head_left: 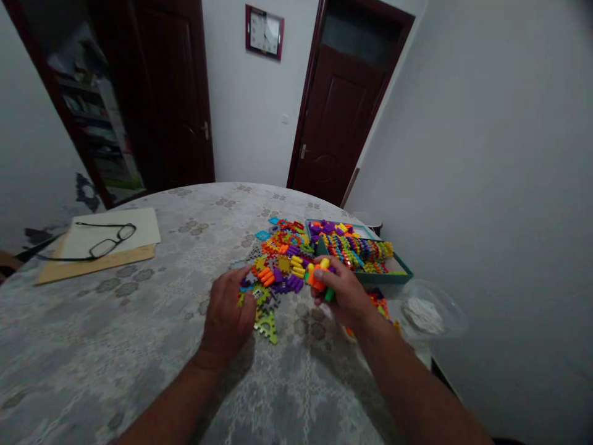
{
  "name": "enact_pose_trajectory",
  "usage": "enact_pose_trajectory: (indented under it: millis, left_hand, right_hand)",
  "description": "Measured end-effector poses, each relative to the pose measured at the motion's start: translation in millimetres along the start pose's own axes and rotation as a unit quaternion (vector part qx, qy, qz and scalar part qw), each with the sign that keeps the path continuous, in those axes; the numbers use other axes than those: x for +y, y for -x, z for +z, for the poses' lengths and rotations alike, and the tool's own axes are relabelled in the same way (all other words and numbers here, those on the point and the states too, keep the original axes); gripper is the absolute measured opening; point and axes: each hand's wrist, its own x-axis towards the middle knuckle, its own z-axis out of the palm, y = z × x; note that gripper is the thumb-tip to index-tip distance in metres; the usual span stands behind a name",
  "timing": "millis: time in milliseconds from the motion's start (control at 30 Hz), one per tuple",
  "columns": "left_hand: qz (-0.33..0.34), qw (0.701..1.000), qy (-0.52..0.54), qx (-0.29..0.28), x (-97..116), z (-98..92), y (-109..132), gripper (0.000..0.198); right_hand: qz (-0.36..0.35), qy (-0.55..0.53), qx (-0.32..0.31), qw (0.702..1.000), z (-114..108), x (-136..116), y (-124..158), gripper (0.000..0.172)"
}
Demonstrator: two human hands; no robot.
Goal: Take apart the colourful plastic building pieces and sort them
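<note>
A pile of colourful plastic gear-shaped building pieces (283,264) lies on the table. My right hand (341,290) is closed around a few joined or bunched building pieces (317,278) in orange, yellow, green and purple, just above the pile's right side. At the pile's left edge is my left hand (230,311), its thumb and fingers apart and nothing seen in its grasp. Its fingertips are close to an orange ribbed piece (265,276); whether they touch it I cannot tell. A lime green piece (267,326) lies nearest to me, beside the left thumb.
Right of the pile, a teal box (402,275) holds rows of sorted pieces and loose ones. More pieces lie under my right forearm, beside a clear plastic container (447,309) with white contents. Black-framed glasses (104,248) rest on papers (147,230) at the left.
</note>
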Motion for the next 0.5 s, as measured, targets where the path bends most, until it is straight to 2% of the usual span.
enact_pose_trajectory:
  millis: [133,267,400,500]
  left_hand:
    - [-0.026,0.998,-0.053,0.006,-20.3,3.0,-2.7,0.04]
    - [-0.035,0.995,-0.093,-0.018,-36.3,9.1,2.3,0.037]
    - [-0.046,0.991,-0.122,-0.031,-45.8,11.3,6.4,0.036]
    - [-0.056,0.989,-0.125,-0.058,-48.7,10.6,6.8,0.035]
  right_hand:
    - [-0.049,0.101,0.052,0.992,-48.9,-55.6,-60.3,0.045]
    - [-0.012,0.213,0.18,0.96,-102.0,-96.2,-136.5,0.028]
    - [0.003,0.262,0.227,0.938,-144.5,-106.2,-192.0,0.03]
    - [-0.048,0.292,0.24,0.925,-166.5,-101.6,-218.3,0.032]
